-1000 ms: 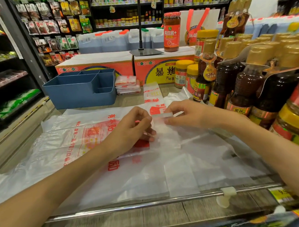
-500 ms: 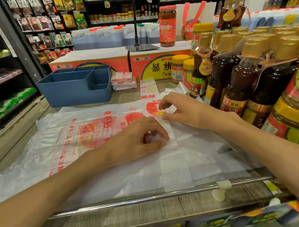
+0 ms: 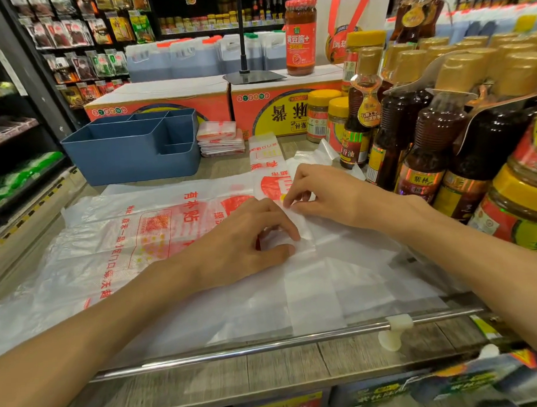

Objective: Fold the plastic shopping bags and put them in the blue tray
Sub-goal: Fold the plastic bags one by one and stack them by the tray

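Several white plastic shopping bags [image 3: 115, 250] with red print lie spread flat on the wooden shelf. On top of them lies a bag folded into a long narrow strip [image 3: 265, 160] that runs away from me. My left hand [image 3: 244, 244] pinches the near end of that strip between thumb and curled fingers. My right hand [image 3: 319, 192] pinches the strip just beyond, fingers curled down on it. The blue tray [image 3: 130, 160] with several compartments stands at the back left. A small stack of folded bags [image 3: 219, 137] sits right of the tray.
Dark sauce bottles [image 3: 418, 129] and yellow-lidded jars [image 3: 322, 115] crowd the right side, close to my right forearm. Orange cartons [image 3: 164, 100] stand behind the tray, with a black stand base [image 3: 252, 76] on top. A metal rail [image 3: 267, 348] runs along the near shelf edge.
Both hands have shifted slightly toward me along the strip, the left hand curling tighter on its near end. The view has moved closer and lower.
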